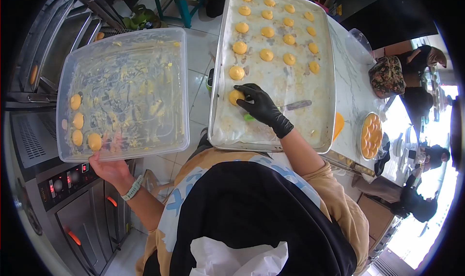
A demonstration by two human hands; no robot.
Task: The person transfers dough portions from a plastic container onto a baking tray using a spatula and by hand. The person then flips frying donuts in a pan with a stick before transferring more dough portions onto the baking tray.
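Observation:
My bare left hand (111,167), with a watch strap at the wrist, grips the near wall of a clear plastic container (182,89) held off to the left. Inside it several orange-yellow dough mounds (78,121) sit along the left side, among yellow smears. My right hand (259,104), in a black glove, has its thumb and fingers around a dough mound (236,98) on a paper-lined baking tray (333,101). Several more mounds (267,55) stand in rows toward the tray's far end. Partly beneath my right hand lies a small spatula (296,105) with a green handle.
The tray rests on a marble-patterned table (351,68). A dish of round orange pieces (371,136) and a clear bowl (359,44) stand to its right. An oven (72,193) and a tray rack (60,38) are at left. Other people are at far right.

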